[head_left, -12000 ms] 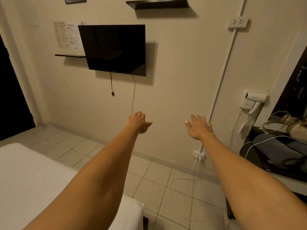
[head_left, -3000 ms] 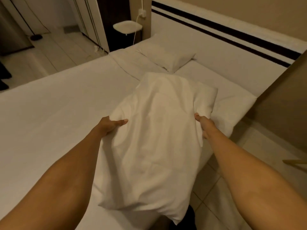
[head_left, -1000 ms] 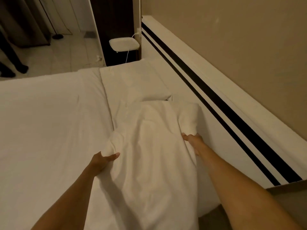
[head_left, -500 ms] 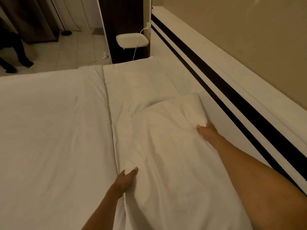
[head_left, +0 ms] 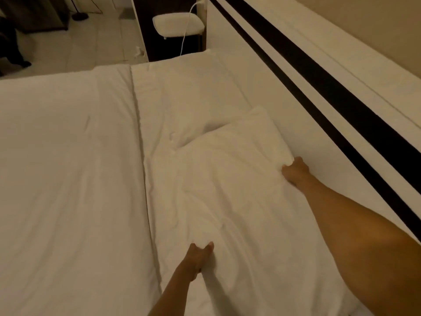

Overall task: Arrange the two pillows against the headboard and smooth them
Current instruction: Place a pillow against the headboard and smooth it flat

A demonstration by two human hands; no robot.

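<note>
A white pillow [head_left: 234, 179] lies flat on the bed beside the white headboard [head_left: 341, 71], which carries two black stripes. My right hand [head_left: 295, 171] grips the pillow's far corner on the headboard side. My left hand [head_left: 198, 258] pinches its near edge on the mattress side. A second white pillow [head_left: 182, 94] lies flat farther along the headboard; the near pillow's far end overlaps it.
The white bed sheet [head_left: 68, 167] fills the left. A small white bedside shelf [head_left: 178, 25] with a white cable stands past the bed's far end. Tiled floor [head_left: 79, 46] lies beyond, with a person's dark legs at the far left.
The pillow has come down from the air onto the bed next to the headboard. Both hands have kept their grip, and my left hand has slid back toward me along the near edge.
</note>
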